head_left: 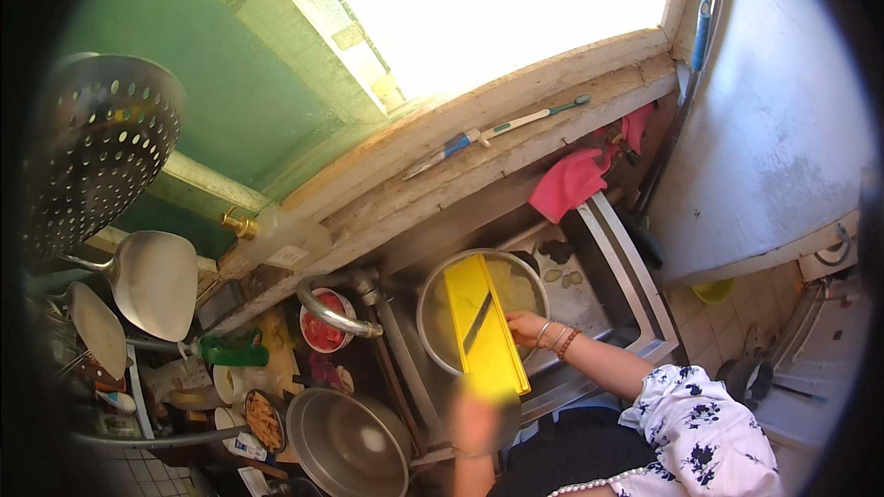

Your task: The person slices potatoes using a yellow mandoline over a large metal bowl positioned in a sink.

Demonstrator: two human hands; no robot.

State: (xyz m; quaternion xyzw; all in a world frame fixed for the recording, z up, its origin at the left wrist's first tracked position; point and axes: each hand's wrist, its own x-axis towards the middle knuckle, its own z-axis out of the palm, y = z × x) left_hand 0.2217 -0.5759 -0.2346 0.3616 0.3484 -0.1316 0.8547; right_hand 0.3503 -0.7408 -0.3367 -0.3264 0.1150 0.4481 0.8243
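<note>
A yellow mandoline slicer (476, 310) with a slanted metal blade lies slantwise across a round metal basin (423, 304) in the sink. Pale, thin slices (514, 283) sit in the basin, partly under the slicer. My left hand (476, 421), blurred, is at the slicer's near end and appears to hold it. At the slicer's right edge is my right hand (528, 328), wearing bracelets, with its fingertips against the edge. Whether those fingers grip the slicer or something beneath it is hidden.
Beside the basin, the sink floor (583, 307) holds several small oval pieces (563, 278) and dark scraps. A curved faucet (338, 321) overhangs a bowl of red pieces (323, 324). A large metal pot (349, 442) stands left. Pink cloth (570, 183) hangs at the back; a toothbrush (532, 121) lies on the sill.
</note>
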